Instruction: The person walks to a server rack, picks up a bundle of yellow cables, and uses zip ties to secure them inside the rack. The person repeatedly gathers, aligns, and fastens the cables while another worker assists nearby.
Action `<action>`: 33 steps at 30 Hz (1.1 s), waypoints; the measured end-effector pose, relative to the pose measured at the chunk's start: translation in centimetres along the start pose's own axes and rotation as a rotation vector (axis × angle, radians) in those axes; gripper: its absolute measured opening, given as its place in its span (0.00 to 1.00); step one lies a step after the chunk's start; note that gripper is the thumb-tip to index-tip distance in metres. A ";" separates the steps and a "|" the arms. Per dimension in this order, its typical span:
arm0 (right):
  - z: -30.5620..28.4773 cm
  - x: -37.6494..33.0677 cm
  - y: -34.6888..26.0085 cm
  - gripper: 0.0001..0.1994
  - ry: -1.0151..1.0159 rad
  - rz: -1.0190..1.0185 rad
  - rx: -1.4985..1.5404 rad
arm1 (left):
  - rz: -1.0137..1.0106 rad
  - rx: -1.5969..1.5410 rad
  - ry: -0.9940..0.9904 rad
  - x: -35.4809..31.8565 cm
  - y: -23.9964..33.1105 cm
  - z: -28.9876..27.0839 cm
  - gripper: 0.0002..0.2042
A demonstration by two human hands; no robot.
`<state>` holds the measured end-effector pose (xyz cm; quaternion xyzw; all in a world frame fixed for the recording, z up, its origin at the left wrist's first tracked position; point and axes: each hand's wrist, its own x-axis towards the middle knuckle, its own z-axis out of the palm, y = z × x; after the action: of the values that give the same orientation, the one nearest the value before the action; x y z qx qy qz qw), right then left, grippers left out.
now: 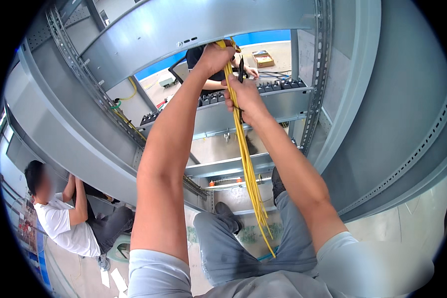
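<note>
A long bundle of yellow wires (244, 149) hangs down inside the metal cabinet frame, its loose ends fanning out above my legs. High up, under the edge of the upper cross panel (198, 30), my left hand (217, 57) is closed round the top of the bundle. A little lower, my right hand (246, 99) grips the same wires with its fingers wrapped round them. A slim black thing (241, 68) sticks up beside the right hand, and a dark bit shows below it; I cannot make out its kind.
Perforated uprights (319, 74) and a lower crossbar (275, 107) with a row of black blocks surround my arms. Behind it another person (212, 84) works near an open cardboard box (262, 58). On the left a person in a white shirt (59, 218) sits on a stool (120, 248).
</note>
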<state>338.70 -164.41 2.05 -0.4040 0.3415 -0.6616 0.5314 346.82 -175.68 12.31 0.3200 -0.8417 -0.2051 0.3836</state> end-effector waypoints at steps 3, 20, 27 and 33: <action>-0.1 -0.4 -0.8 0.17 0.000 0.066 0.077 | 0.040 -0.006 -0.025 0.6 -1.1 0.6 0.13; -2.4 -5.9 5.5 0.12 -0.024 -0.032 -0.180 | -0.320 -0.756 -0.168 -2.0 0.0 1.6 0.23; -3.5 -5.0 6.3 0.10 0.038 -0.057 -0.277 | -0.395 -0.841 0.086 -5.2 3.6 3.2 0.30; -4.1 -2.7 8.5 0.11 0.109 -0.011 -0.400 | -0.519 -0.604 0.182 -5.0 4.4 4.2 0.36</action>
<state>338.90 -163.36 -7.71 -0.4671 0.4922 -0.6045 0.4174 344.36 -168.59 9.72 0.4114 -0.5976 -0.5038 0.4687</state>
